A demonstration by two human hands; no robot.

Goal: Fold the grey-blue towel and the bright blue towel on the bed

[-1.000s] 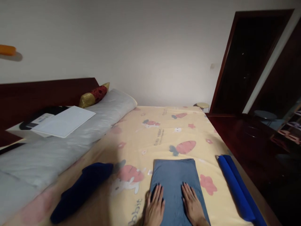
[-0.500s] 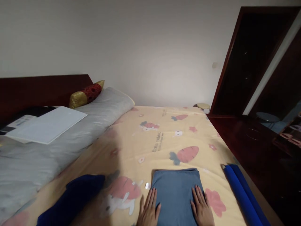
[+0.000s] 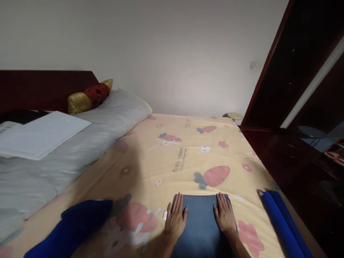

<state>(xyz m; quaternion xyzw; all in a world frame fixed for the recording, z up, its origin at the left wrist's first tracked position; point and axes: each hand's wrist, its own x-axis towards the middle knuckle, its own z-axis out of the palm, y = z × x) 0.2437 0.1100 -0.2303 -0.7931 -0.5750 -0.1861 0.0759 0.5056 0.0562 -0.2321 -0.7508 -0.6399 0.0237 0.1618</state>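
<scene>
A folded grey-blue cloth (image 3: 201,222) lies flat on the yellow patterned bedsheet (image 3: 161,165), its near end cut off by the bottom of the view. My left hand (image 3: 176,216) rests palm down on its left edge, fingers stretched forward to the far left corner. On the right edge, close to the far right corner, my right hand (image 3: 224,214) lies flat with its fingers extended. Neither hand grips anything. A small white tag (image 3: 165,215) shows just left of my left hand.
Dark blue fabric (image 3: 75,225) lies to the left, and a blue rolled or folded cloth (image 3: 285,222) along the right bed edge. Grey bedding (image 3: 80,154) bears a white board-like sheet (image 3: 45,134) and a red-gold pillow (image 3: 90,96). A stool (image 3: 234,116) stands beyond the bed.
Both hands have slid forward along the cloth's sides to its far corners. The camera view has also shifted a little.
</scene>
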